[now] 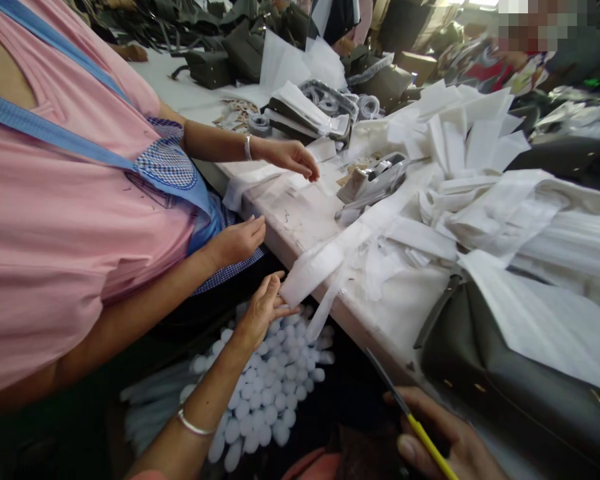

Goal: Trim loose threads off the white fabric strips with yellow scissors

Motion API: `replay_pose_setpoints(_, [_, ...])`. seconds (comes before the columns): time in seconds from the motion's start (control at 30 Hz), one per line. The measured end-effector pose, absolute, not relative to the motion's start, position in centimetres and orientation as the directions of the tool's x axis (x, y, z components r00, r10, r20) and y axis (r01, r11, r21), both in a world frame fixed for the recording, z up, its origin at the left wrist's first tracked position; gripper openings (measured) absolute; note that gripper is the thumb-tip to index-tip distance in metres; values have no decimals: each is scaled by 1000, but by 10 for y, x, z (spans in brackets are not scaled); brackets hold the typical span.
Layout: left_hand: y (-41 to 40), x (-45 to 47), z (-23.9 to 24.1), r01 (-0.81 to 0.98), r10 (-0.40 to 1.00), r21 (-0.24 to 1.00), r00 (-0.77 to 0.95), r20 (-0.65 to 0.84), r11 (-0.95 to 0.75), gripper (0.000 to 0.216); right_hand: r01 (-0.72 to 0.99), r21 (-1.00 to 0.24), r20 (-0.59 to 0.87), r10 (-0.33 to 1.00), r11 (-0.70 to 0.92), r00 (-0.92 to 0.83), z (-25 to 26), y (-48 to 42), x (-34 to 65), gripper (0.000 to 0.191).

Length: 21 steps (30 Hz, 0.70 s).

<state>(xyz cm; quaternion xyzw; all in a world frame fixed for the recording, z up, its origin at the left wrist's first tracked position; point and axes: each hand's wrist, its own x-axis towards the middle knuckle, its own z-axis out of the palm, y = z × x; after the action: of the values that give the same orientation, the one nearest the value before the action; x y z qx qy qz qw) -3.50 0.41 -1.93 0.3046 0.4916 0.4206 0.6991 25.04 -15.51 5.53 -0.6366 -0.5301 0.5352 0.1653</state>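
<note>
My left hand (264,305), with a silver bangle on its wrist, reaches to the table edge with its fingers spread. The end of a white foam strip (314,268) hangs over the edge right at those fingers; whether they touch it, I cannot tell. At the lower right, my right hand (443,430) is closed around a slim dark-bladed tool with a yellow handle (424,440), its tip pointing up and left. Beside that hand stands a dark grey-green handbag (475,340) with a white foam sheet (545,313) over it.
A co-worker in a pink shirt (55,253) and blue apron stands at left, both hands near the table edge. White foam strips (485,200) heap across the table (300,220). Wrapped straps (375,187) lie mid-table. Below the edge is a bundle of white foam rods (265,393).
</note>
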Motion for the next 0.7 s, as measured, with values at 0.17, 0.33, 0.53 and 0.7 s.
replay_pose_setpoints(0.17, [-34, -25, -10, -156, 949, 937, 82, -303, 313, 72, 428, -785, -536, 838, -448, -105, 56, -150, 237, 49])
replay_pose_setpoints(0.33, [-49, 0, -3, 94, 981, 979, 48, -188, 183, 83, 431, -786, -554, 815, -444, -170, 55, -148, 234, 50])
replay_pose_setpoints(0.53, [-54, 36, -10, 385, 997, 920, -28, -70, 76, 112, 375, -813, -544, 812, -446, -211, 59, -147, 235, 51])
replay_pose_setpoints(0.7, [-50, 44, -7, 323, 987, 940, -145, -63, 107, 73, 414, -797, -541, 824, -440, -166, 59, -150, 243, 48])
